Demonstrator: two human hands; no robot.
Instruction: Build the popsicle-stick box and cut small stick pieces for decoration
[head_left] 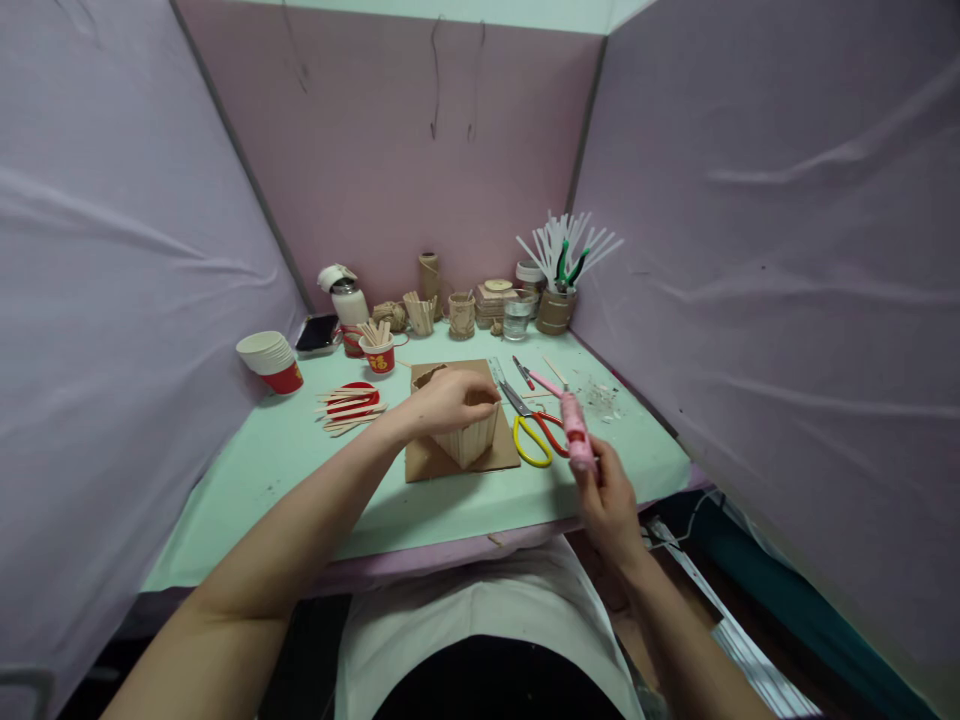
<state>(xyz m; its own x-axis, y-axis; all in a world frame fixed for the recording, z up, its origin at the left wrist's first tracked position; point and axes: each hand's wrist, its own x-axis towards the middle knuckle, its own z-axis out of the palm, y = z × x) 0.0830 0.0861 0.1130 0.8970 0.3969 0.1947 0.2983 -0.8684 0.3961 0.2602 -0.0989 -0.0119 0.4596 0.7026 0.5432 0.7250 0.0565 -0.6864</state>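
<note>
A small box of pale craft sticks (pixel 463 447) stands on a brown cardboard sheet (pixel 431 463), one corner towards me. My left hand (pixel 454 400) bends over its top, thumb and fingers closed at the right rim, and covers much of the box. In my right hand (pixel 609 500) is a pink hot glue gun (pixel 576 430), its nozzle pointing up and away from me over the table, apart from the box. Scissors (pixel 534 440) with one yellow and one red handle lie between the cardboard and the glue gun.
Loose craft sticks lie on a red disc (pixel 354 400) at left, near stacked paper cups (pixel 271 362) and a red cup of sticks (pixel 379 355). Along the back stand a twine spool (pixel 428 275), a glass of water (pixel 516 318) and a jar (pixel 555 312) with white sticks and green-handled pliers.
</note>
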